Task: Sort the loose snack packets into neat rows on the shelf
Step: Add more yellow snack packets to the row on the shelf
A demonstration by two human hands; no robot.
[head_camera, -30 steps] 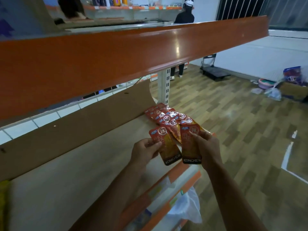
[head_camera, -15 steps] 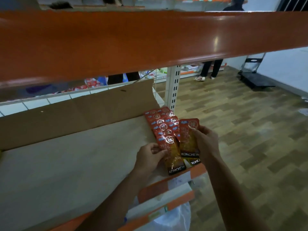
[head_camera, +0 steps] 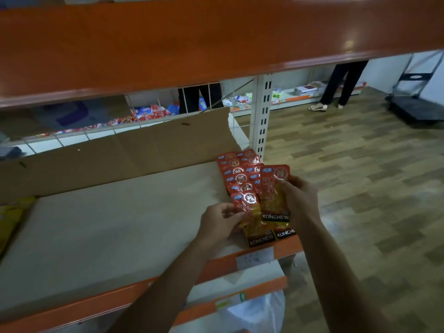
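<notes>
Several red-and-yellow snack packets point(head_camera: 236, 175) lie overlapped in two rows at the right end of the shelf point(head_camera: 115, 227). My right hand point(head_camera: 299, 199) grips one packet point(head_camera: 274, 193) by its right edge, raised a little over the right row. My left hand point(head_camera: 219, 223) pinches the front packet of the left row point(head_camera: 252, 219), which lies flat near the shelf's orange front lip. Another packet's label shows under the right-hand one.
A brown cardboard sheet point(head_camera: 115, 155) stands along the shelf's back. An orange upper shelf point(head_camera: 192, 37) hangs close overhead. A white upright post point(head_camera: 262, 116) marks the right end. Yellow packets point(head_camera: 9, 219) sit far left. People's legs stand beyond, and a white bag point(head_camera: 254, 313) hangs below.
The view dropped under the upper shelf. My left hand brought its packet down onto the front of the left row. My right hand kept its packet, now over the right row.
</notes>
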